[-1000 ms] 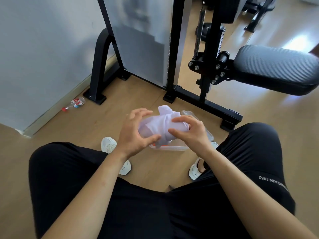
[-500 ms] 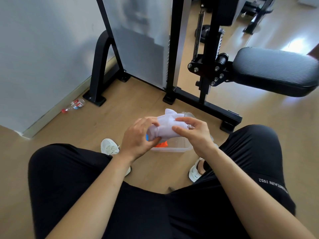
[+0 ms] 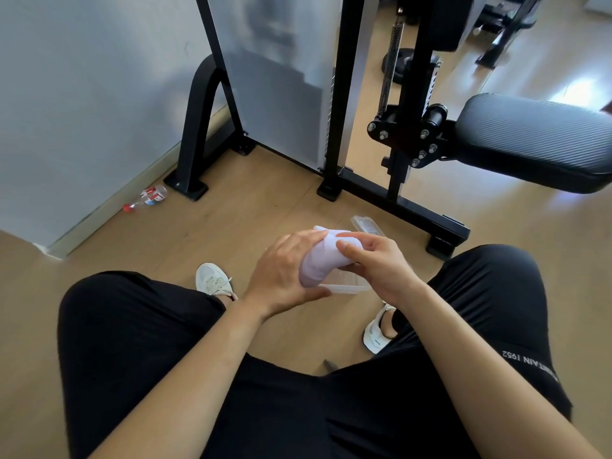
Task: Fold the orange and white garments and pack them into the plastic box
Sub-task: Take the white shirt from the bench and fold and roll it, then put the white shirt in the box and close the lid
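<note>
- The person sits with knees apart in black trousers (image 3: 132, 342), both forearms reaching forward.
- The left hand (image 3: 281, 270) wraps the white garment (image 3: 319, 260) from its left side, fingers curled over the top.
- The right hand (image 3: 381, 263) pinches the bundle's right side, thumb and fingers on the cloth.
- The rolled garment sits between the hands, just above the plastic box (image 3: 344, 288) on the floor.
- White shoes (image 3: 212, 279) flank the box.
- Beyond lie a clear plastic piece (image 3: 367, 225), a black machine frame (image 3: 414, 207) and a bottle (image 3: 149, 197).
</note>
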